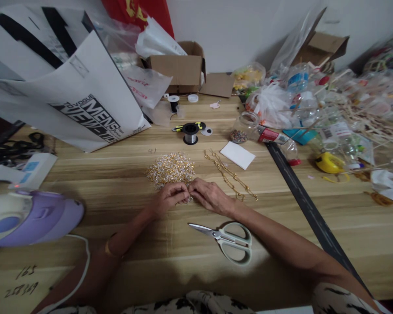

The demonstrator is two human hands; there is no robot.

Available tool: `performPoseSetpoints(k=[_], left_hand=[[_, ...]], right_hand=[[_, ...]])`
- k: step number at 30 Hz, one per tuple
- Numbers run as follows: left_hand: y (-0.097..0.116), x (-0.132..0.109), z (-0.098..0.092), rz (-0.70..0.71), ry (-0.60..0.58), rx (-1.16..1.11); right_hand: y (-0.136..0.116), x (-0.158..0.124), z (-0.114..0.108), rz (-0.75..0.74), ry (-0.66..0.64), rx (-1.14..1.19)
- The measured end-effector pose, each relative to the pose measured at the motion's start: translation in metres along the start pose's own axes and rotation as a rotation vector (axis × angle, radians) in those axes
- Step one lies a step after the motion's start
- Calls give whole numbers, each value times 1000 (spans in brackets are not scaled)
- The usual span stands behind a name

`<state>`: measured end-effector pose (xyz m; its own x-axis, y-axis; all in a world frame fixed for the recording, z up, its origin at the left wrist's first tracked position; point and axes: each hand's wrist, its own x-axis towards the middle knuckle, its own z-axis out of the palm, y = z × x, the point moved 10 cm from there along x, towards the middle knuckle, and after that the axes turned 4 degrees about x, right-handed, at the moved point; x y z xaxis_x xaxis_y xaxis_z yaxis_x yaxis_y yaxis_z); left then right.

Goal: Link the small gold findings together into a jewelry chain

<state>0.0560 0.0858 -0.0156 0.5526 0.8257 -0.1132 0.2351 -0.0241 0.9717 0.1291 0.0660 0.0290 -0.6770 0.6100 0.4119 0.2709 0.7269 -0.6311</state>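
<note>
My left hand (172,197) and my right hand (210,195) meet at the middle of the table, fingertips pinched together. A small shiny piece shows just under the fingers, too small to name. Right behind them lies a pile of tiny gold and silver beads or findings (170,168). To the right of my right hand, a gold beaded chain (227,174) lies in a long loop. Scissors (227,239) with pale green handles rest nearer to me, below my right hand, blades partly apart and pointing left.
A wire spool (191,136) and a yellow-black cutter (180,127) lie behind the pile. A white folded paper (237,155) and a glass jar (245,124) stand right of them. A large shopping bag (85,96), a purple iron (49,216) and plastic clutter (334,117) flank the table.
</note>
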Motion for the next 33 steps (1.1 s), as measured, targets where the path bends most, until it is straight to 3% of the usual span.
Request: performPoseSetpoints(k=[18,33], left_hand=[[6,1,-2,-5,21,-20],[6,1,-3,2,32,10]], right_hand=[[5,2,-6,54,59,148],[13,2,-7,198,55,208]])
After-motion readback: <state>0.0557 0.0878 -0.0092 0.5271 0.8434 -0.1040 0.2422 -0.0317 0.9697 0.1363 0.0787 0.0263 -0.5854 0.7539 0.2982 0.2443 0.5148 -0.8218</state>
